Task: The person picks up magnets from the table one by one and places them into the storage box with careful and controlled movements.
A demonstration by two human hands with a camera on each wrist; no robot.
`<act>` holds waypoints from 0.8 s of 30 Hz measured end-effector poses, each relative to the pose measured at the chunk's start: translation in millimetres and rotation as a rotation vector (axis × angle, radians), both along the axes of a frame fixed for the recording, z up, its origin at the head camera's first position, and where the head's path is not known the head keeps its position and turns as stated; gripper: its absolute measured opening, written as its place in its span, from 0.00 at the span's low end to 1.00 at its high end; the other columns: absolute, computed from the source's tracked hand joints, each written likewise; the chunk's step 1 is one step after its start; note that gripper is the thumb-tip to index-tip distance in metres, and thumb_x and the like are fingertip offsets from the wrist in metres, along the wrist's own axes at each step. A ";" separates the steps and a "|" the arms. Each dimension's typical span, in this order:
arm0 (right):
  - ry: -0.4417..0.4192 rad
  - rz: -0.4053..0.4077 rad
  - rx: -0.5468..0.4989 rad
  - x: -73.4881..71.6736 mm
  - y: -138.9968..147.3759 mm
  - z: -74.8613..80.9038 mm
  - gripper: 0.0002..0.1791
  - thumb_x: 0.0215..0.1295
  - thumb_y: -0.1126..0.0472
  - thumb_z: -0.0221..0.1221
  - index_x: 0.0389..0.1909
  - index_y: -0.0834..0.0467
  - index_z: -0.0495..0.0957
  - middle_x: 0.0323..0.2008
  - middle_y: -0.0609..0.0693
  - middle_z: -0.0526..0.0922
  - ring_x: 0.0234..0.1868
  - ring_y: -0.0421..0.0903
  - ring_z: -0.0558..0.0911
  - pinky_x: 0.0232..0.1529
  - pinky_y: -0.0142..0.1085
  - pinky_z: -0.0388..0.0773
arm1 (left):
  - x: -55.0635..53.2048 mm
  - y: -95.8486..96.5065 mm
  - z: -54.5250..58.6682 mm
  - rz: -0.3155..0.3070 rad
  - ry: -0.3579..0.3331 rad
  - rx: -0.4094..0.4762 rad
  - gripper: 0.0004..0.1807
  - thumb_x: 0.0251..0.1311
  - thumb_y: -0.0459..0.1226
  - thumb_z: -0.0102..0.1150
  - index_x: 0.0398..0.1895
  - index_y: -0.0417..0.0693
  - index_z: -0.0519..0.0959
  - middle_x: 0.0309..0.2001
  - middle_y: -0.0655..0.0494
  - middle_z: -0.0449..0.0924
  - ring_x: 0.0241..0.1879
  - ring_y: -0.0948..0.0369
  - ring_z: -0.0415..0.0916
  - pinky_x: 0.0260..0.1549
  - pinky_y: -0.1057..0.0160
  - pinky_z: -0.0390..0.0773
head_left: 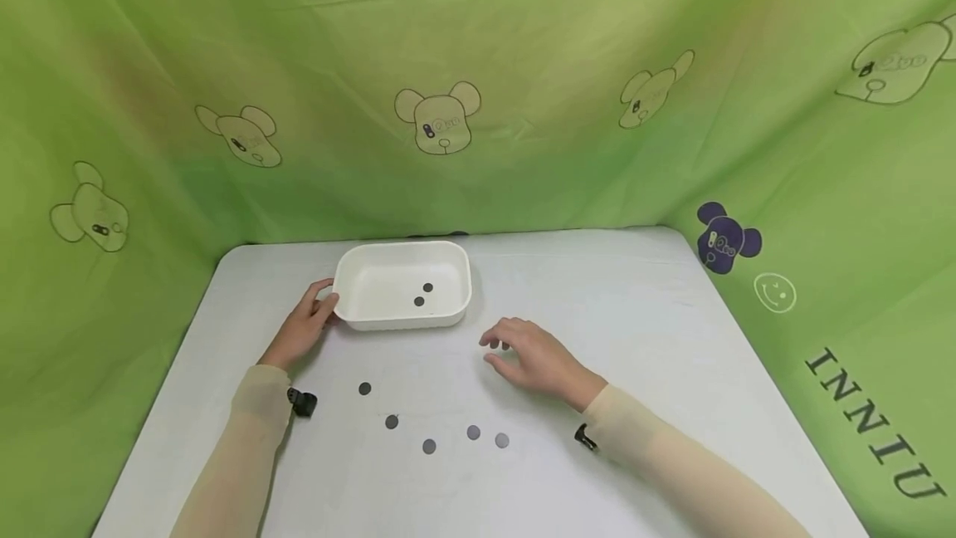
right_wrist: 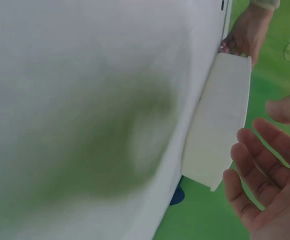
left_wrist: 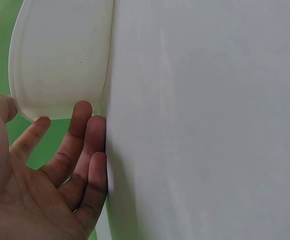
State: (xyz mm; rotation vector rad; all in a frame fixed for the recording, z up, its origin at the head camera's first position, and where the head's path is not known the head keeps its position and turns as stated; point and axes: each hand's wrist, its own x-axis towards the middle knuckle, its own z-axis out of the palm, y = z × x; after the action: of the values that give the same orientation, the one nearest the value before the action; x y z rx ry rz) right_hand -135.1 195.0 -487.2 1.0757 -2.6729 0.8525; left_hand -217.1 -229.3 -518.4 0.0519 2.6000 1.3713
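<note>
A white rectangular plastic container (head_left: 403, 324) stands toward the back of the table, with two small dark round discs inside. My left hand (head_left: 302, 329) touches its left end, the fingertips meeting the outer wall and rim; the left wrist view shows these fingers (left_wrist: 80, 120) fairly straight against the container (left_wrist: 60, 60). To the right of the container and in front of it, my right hand (head_left: 534, 355) hovers with loosely bent fingers and thumb apart. The right wrist view shows nothing in its palm (right_wrist: 280, 210). Several similar discs (head_left: 392, 422) lie scattered on the table between the forearms.
The table (head_left: 597, 289) has a white cover and rounded back corners. Green curtains (head_left: 523, 181) printed with bear heads hang behind it and at both sides. A small black device (head_left: 302, 403) is worn on the left wrist, another (head_left: 586, 437) on the right.
</note>
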 end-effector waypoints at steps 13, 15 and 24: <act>-0.015 0.088 0.068 30.8 10.9 -17.1 0.10 0.69 0.61 0.71 0.48 0.55 0.86 0.40 0.43 0.85 0.42 0.43 0.83 0.48 0.39 0.81 | 0.2 0.4 0.2 0.003 0.000 0.003 0.34 0.85 0.58 0.43 0.85 0.57 0.57 0.56 0.39 0.84 0.59 0.44 0.79 0.69 0.37 0.67; -0.031 0.109 0.095 35.1 13.1 -18.0 0.09 0.69 0.60 0.71 0.48 0.55 0.86 0.41 0.43 0.85 0.43 0.42 0.83 0.48 0.39 0.82 | 0.4 0.3 0.6 0.000 0.002 0.003 0.33 0.85 0.57 0.43 0.85 0.57 0.57 0.55 0.39 0.84 0.58 0.44 0.79 0.69 0.37 0.67; -0.091 0.172 0.200 48.7 20.4 -19.4 0.09 0.71 0.56 0.71 0.49 0.51 0.87 0.44 0.40 0.85 0.47 0.39 0.82 0.53 0.38 0.81 | 2.2 0.6 3.0 -0.006 0.009 0.004 0.33 0.86 0.56 0.42 0.86 0.56 0.56 0.56 0.38 0.83 0.58 0.43 0.79 0.69 0.37 0.67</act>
State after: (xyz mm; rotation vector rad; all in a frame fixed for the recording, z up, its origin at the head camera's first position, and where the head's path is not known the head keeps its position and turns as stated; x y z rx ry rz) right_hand -86.4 215.5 -506.6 1.3587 -2.8218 0.6871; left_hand -214.8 -228.7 -515.5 0.0669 2.6025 1.3769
